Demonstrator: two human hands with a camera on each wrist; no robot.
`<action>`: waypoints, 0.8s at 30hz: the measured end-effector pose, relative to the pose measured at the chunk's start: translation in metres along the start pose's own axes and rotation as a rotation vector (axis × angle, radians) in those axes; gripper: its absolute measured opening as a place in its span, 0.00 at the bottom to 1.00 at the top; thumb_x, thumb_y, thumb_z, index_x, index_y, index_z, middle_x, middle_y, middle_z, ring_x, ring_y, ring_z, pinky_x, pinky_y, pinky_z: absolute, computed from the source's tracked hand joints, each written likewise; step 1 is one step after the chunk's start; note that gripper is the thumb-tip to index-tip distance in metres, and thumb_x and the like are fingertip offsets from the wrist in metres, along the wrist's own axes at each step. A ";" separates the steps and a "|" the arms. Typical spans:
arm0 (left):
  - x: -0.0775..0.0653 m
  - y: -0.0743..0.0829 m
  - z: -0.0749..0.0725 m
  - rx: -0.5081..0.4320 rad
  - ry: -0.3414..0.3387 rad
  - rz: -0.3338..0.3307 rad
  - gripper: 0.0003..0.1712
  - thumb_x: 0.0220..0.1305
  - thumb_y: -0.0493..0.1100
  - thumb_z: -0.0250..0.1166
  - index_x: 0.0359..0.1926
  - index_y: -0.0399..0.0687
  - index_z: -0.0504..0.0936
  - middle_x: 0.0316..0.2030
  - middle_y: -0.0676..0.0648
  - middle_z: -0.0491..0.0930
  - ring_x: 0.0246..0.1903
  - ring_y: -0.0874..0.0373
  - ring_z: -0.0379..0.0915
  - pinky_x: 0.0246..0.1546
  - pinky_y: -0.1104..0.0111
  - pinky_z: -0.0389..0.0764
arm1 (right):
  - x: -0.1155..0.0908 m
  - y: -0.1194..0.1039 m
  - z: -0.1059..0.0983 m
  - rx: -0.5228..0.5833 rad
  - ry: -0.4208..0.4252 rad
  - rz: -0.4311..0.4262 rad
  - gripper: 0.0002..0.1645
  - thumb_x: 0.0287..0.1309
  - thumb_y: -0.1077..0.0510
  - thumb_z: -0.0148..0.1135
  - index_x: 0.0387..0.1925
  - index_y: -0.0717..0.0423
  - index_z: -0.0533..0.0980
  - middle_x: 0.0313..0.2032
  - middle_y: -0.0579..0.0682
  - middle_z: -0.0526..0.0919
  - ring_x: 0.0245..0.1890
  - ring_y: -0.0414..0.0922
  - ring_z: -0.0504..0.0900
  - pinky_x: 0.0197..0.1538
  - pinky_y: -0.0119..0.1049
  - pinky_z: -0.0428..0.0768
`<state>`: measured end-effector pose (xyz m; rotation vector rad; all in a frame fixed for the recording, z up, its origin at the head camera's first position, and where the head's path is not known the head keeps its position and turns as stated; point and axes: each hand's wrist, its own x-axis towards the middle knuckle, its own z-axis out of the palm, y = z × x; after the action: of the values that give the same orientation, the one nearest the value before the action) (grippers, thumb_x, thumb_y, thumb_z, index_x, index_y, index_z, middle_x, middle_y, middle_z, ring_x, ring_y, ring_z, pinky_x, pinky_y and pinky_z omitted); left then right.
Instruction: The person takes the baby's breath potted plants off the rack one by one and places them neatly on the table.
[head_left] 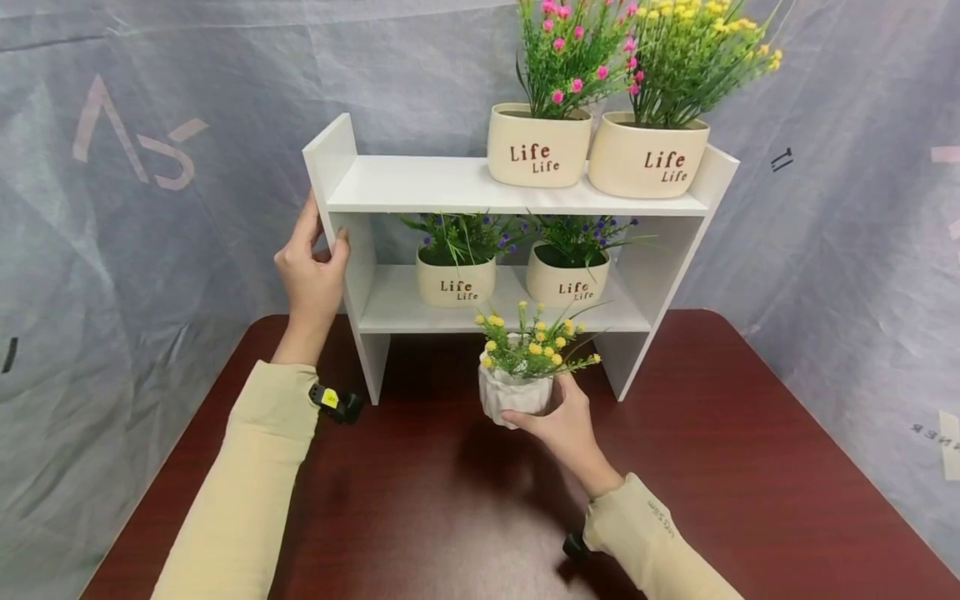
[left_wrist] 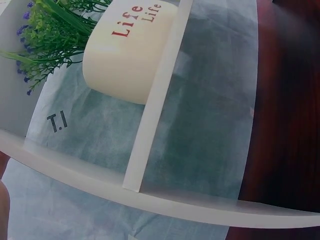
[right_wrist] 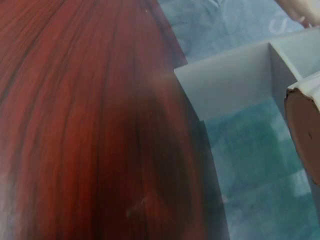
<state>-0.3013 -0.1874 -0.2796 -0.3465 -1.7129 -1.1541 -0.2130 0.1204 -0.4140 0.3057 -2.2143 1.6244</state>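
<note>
A white two-tier shelf stands on the table. My left hand grips its left side panel, fingers round the outer edge and thumb on the near side. My right hand holds a small white crinkled pot with yellow flowers, raised above the table before the lower shelf board. In the right wrist view the pot's brown underside shows at the right edge. Only a sliver of my left hand appears in the left wrist view.
On the top board sit a cream pot with pink flowers and another cream pot with yellow flowers. Two cream pots with purple flowers occupy the lower board. The dark red table backs onto grey cloth.
</note>
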 end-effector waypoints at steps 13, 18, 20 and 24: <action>0.000 0.001 0.000 0.003 -0.002 0.005 0.33 0.63 0.33 0.60 0.69 0.51 0.69 0.62 0.49 0.75 0.58 0.56 0.76 0.36 0.90 0.75 | -0.006 0.016 -0.027 -0.093 0.058 0.084 0.46 0.27 0.63 0.84 0.55 0.57 0.74 0.47 0.54 0.83 0.43 0.33 0.78 0.44 0.20 0.76; -0.001 0.000 -0.001 0.015 -0.011 0.015 0.33 0.64 0.34 0.60 0.69 0.50 0.68 0.62 0.48 0.75 0.58 0.55 0.76 0.38 0.90 0.75 | -0.008 0.021 -0.035 -0.125 0.075 0.108 0.46 0.27 0.62 0.84 0.55 0.57 0.74 0.46 0.55 0.84 0.41 0.31 0.78 0.43 0.21 0.76; 0.000 0.000 -0.001 0.015 -0.011 0.012 0.32 0.64 0.34 0.60 0.69 0.51 0.68 0.62 0.48 0.75 0.58 0.55 0.76 0.38 0.90 0.75 | -0.009 0.023 -0.038 -0.138 0.083 0.113 0.46 0.27 0.62 0.84 0.55 0.57 0.74 0.46 0.55 0.84 0.41 0.30 0.77 0.42 0.21 0.76; 0.000 0.001 0.000 0.013 -0.010 -0.012 0.32 0.64 0.34 0.60 0.69 0.52 0.69 0.62 0.49 0.75 0.58 0.55 0.76 0.37 0.90 0.75 | -0.010 0.027 -0.046 -0.155 0.095 0.122 0.46 0.27 0.62 0.84 0.55 0.58 0.74 0.46 0.55 0.84 0.41 0.28 0.76 0.42 0.17 0.74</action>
<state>-0.3001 -0.1869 -0.2790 -0.3341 -1.7326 -1.1511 -0.2069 0.1716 -0.4299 0.0513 -2.3082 1.4830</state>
